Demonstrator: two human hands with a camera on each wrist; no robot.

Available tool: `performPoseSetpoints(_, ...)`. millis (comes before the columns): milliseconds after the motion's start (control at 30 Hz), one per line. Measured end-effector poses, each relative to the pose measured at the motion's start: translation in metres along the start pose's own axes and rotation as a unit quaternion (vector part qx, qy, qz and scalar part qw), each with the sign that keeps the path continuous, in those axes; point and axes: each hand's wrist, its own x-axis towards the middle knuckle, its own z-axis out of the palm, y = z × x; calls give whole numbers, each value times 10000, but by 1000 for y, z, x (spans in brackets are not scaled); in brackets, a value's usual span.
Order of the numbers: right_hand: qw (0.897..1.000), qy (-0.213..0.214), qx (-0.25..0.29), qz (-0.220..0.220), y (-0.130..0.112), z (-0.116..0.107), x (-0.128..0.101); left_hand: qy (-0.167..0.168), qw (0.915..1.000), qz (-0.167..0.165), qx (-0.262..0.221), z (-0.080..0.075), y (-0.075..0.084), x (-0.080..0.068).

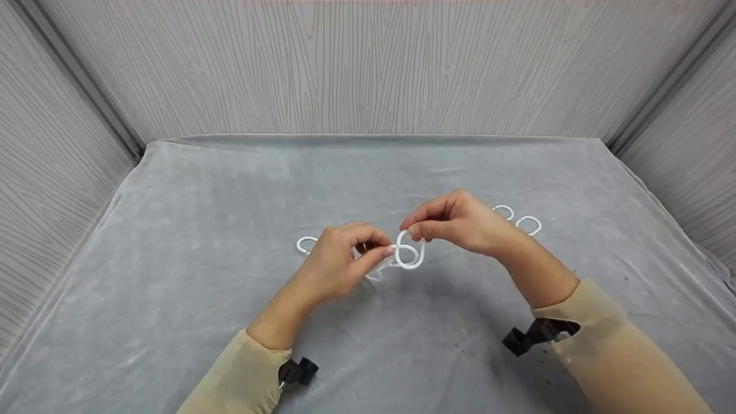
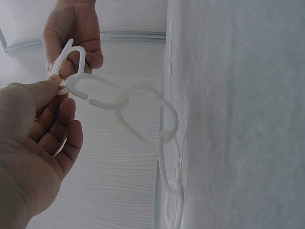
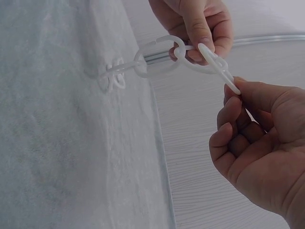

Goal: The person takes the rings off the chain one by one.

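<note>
Over the middle of the cloth, my left hand (image 1: 336,261) pinches a white oval plastic link at one end of a chain (image 2: 123,101) between thumb and fingertips. The chain's other links trail down from that hand to the cloth. My right hand (image 1: 460,224) holds another white link (image 1: 409,268) by its top edge, between thumb and index finger. This link (image 3: 224,76) overlaps the chain's end link, right beside the left fingertips. In the head view, the left hand hides part of the chain; one of its links (image 1: 306,238) shows to the left.
Two white links (image 1: 529,218) lie on the grey cloth (image 1: 230,190) beyond the right forearm, partly behind it. Wood-patterned panels (image 1: 374,69) stand at the back and on both sides. A black wrist camera (image 1: 299,371) sits on each sleeve.
</note>
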Motion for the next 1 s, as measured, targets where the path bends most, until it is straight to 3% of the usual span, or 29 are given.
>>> performPoseSetpoints(1000,9998,-83,115,-163,-1,1,1,26,9999,108,-14,1,-1,0)
